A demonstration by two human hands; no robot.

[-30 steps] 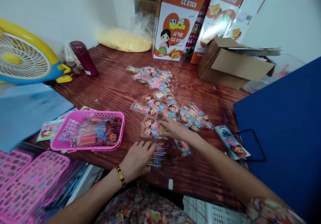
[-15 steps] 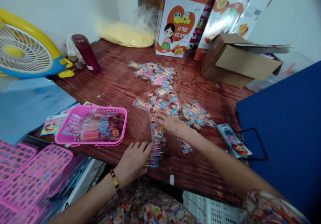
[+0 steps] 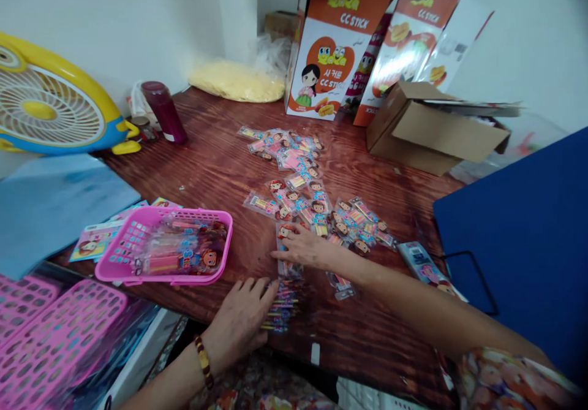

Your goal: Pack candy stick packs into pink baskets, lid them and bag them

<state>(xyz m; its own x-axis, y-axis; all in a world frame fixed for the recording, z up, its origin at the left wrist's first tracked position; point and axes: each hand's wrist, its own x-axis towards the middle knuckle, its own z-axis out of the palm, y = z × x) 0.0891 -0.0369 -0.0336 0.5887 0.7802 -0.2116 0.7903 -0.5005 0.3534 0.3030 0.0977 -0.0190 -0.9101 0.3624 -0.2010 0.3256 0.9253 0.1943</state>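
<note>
Several small clear packets printed with cartoon faces (image 3: 316,205) lie scattered across the middle of a dark wooden table (image 3: 220,159). My right hand (image 3: 303,249) lies flat, fingers stretched out, on one packet (image 3: 285,232) near the front of the spread. My left hand (image 3: 239,321) rests near the table's front edge, fingers apart, touching a small stack of packets (image 3: 281,304). A pink plastic basket (image 3: 138,233) holding more packets sits to the left of my hands.
A yellow and blue fan (image 3: 41,110), a maroon bottle (image 3: 164,111) and a blue sheet (image 3: 50,201) stand at left. Orange "CC STICK" boxes (image 3: 337,48), a yellow bag (image 3: 236,81) and an open cardboard box (image 3: 427,131) line the back. A blue board (image 3: 528,238) fills the right; pink baskets (image 3: 50,342) lie below.
My right hand has drawn one packet from the spread toward the front edge, close to the stack under my left hand. My left hand has stayed on the stack.
</note>
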